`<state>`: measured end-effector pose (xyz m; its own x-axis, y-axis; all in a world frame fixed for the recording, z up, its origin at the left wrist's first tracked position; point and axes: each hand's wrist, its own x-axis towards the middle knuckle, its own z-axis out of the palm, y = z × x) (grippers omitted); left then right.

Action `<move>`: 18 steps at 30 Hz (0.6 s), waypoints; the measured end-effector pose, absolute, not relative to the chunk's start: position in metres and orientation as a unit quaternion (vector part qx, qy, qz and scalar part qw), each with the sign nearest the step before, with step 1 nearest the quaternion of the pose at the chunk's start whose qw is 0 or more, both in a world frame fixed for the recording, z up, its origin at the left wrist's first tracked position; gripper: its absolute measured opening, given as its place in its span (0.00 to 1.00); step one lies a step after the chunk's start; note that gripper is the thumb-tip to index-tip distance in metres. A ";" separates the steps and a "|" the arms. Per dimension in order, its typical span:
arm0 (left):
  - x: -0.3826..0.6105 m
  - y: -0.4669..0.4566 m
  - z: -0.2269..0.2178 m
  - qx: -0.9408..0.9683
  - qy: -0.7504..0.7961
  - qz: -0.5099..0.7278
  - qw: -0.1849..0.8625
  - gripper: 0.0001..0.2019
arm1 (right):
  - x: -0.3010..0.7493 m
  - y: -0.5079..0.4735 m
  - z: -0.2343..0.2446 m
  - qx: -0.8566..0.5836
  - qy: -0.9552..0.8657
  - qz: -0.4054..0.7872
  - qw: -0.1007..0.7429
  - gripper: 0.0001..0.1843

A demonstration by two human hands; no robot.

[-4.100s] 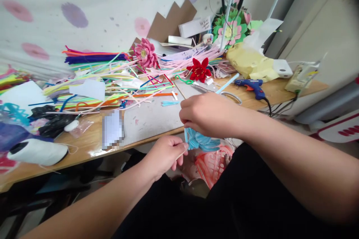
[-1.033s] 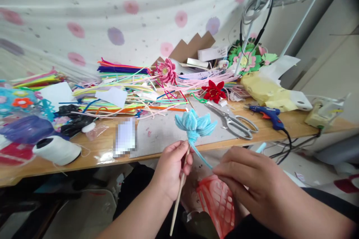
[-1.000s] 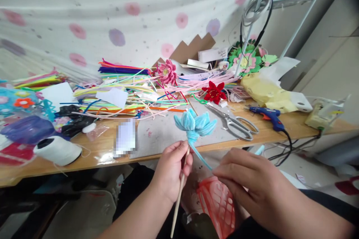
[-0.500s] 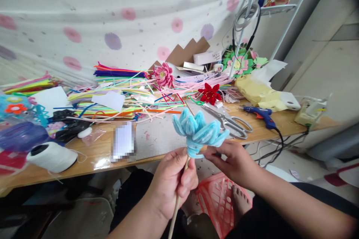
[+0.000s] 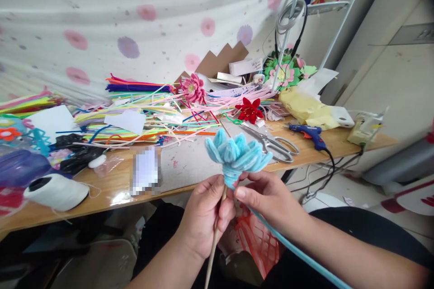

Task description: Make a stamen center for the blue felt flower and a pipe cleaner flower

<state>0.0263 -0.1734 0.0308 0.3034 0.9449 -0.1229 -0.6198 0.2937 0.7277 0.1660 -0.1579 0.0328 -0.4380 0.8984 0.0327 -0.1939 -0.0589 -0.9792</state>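
Observation:
My left hand (image 5: 208,216) is closed around a thin wooden stick (image 5: 211,253) just under a light-blue pipe-cleaner flower (image 5: 233,153). The flower sits at the top of the stick with its petals spread upward, and blue strand is wound round its base. My right hand (image 5: 267,196) has its thumb and fingers closed at that base, on a blue pipe cleaner (image 5: 291,246). The strand's long free end trails from under the fingers toward the lower right. My right fingertips are partly hidden behind the flower's base.
On the table (image 5: 111,189) lie scissors (image 5: 271,142), a blue glue gun (image 5: 310,134), a white thread spool (image 5: 56,192), a red flower (image 5: 250,110), a pink flower (image 5: 193,89) and heaps of coloured pipe cleaners (image 5: 135,122). A red plastic basket (image 5: 259,244) stands below.
My right hand has come round to the near side of the flower's base, thumb now in front. The pipe cleaner's free end now hangs toward the lower right. My left hand keeps its grip.

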 end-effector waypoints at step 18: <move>0.027 -0.171 0.031 0.274 0.288 0.429 0.811 0.16 | 0.163 -0.150 0.026 -0.281 -0.435 0.679 0.521 0.12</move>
